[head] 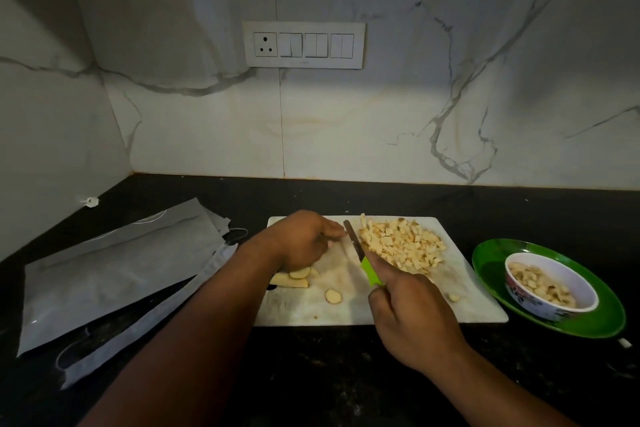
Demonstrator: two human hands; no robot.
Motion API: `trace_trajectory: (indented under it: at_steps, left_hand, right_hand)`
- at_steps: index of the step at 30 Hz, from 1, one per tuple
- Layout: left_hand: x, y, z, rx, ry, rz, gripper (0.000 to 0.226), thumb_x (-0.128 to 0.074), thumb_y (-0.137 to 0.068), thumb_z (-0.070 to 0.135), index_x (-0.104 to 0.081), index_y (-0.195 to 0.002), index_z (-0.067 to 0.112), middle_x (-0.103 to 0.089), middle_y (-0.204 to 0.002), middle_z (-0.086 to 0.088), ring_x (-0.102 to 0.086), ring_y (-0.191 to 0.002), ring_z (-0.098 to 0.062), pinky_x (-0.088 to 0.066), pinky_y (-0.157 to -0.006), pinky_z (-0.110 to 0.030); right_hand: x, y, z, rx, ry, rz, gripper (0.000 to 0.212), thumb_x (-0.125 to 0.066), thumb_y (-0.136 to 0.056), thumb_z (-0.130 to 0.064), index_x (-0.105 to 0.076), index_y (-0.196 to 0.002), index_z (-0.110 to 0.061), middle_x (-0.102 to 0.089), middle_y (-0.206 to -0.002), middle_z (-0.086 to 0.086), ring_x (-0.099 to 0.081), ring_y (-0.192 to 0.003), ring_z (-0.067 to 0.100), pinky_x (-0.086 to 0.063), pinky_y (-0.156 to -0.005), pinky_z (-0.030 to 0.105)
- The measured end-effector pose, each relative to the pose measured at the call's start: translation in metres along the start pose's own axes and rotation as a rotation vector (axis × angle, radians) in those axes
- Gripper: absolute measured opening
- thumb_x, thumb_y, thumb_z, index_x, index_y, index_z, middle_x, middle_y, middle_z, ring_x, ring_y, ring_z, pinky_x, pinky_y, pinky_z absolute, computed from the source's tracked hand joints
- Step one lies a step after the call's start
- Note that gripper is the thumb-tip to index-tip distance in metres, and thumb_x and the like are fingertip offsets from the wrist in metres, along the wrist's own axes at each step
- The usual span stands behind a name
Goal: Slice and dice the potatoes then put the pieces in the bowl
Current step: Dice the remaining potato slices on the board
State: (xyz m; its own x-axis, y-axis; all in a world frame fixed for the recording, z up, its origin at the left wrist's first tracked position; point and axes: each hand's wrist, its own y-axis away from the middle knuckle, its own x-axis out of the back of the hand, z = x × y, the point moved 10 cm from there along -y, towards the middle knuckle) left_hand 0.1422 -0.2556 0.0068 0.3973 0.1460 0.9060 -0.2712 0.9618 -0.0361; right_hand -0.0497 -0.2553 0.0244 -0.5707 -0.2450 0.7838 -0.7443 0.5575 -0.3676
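Two hands share a small white cutting board on the dark worktop, and the close quarters are the main risk. The right hand has its fingers wrapped round the green handle of a knife, forefinger stretched along the top, with the blade running away from the person toward the far edge. The left hand is curled, knuckles up, over potato at the left of the board; its fingertips lie just beside the blade, and what they hold underneath is hidden. A slip of the blade leftward would likely meet those fingertips.

Potato slices lie at the heel of the left hand, with one loose round nearer the person. The pile of diced potato sits right of the blade, crowding the far right part of the board; a careless sweep could push cubes onto the worktop. One stray cube already lies apart.

The bowl, partly filled, stands on a green plate well to the right, so carried pieces could drop on the way. Grey pouches lie to the left.
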Motion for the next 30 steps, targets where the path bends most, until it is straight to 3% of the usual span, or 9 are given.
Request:
trace_trajectory:
  at_steps: [4,9,12,16,24,30]
  left_hand:
    - [0.011,-0.003,-0.006,0.046,-0.076,0.072,0.037,-0.062,-0.102,0.025,-0.066,-0.138,0.029,-0.062,-0.145,0.006,-0.057,-0.131,-0.014,-0.046,-0.113,-0.036]
    - [0.033,0.006,-0.031,0.138,-0.033,0.171,0.030,-0.063,-0.100,0.020,-0.072,-0.128,0.029,-0.072,-0.129,0.007,-0.066,-0.111,-0.007,-0.052,-0.101,-0.029]
    - [0.037,0.011,-0.049,0.186,-0.006,0.150,0.029,-0.068,-0.097,0.018,-0.075,-0.123,0.029,-0.071,-0.128,0.008,-0.062,-0.110,-0.005,-0.049,-0.097,-0.025]
    - [0.029,0.014,-0.057,0.216,0.039,0.078,0.032,-0.076,-0.093,0.021,-0.075,-0.125,0.026,-0.070,-0.129,0.010,-0.059,-0.109,-0.003,-0.043,-0.097,-0.022]
    - [0.026,0.011,-0.056,0.204,0.079,0.083,0.032,-0.090,-0.079,0.032,-0.080,-0.109,0.029,-0.072,-0.105,0.016,-0.064,-0.094,0.003,-0.048,-0.084,-0.017]
    - [0.008,-0.005,-0.021,0.097,0.099,0.083,0.033,-0.087,-0.083,0.035,-0.078,-0.114,0.029,-0.074,-0.113,0.015,-0.064,-0.102,0.000,-0.052,-0.098,-0.025]
  right_hand:
    - [0.000,-0.001,0.003,-0.018,0.016,-0.001,0.059,-0.041,-0.096,-0.029,-0.031,-0.154,-0.034,-0.063,-0.073,-0.004,-0.054,-0.065,0.007,-0.046,-0.063,0.030]
    - [-0.012,-0.001,0.001,0.000,0.082,-0.107,0.060,-0.038,-0.098,-0.035,-0.025,-0.156,-0.035,-0.058,-0.074,-0.008,-0.052,-0.065,0.009,-0.041,-0.062,0.028]
    - [-0.020,0.002,-0.005,0.050,0.191,-0.143,0.059,-0.036,-0.097,-0.037,-0.027,-0.156,-0.034,-0.059,-0.081,-0.006,-0.057,-0.075,0.015,-0.039,-0.064,0.029]
    - [-0.006,0.000,0.009,-0.050,0.296,-0.064,0.059,-0.038,-0.095,-0.035,-0.030,-0.154,-0.032,-0.068,-0.100,0.001,-0.062,-0.091,0.020,-0.042,-0.069,0.030]
    - [-0.011,-0.002,0.005,-0.013,0.236,-0.061,0.062,-0.037,-0.093,-0.037,-0.029,-0.154,-0.033,-0.066,-0.089,-0.001,-0.053,-0.073,0.015,-0.044,-0.064,0.029]
    - [-0.009,-0.004,0.008,-0.035,0.227,-0.060,0.062,-0.040,-0.095,-0.037,-0.027,-0.155,-0.033,-0.068,-0.095,-0.002,-0.061,-0.083,0.016,-0.048,-0.069,0.031]
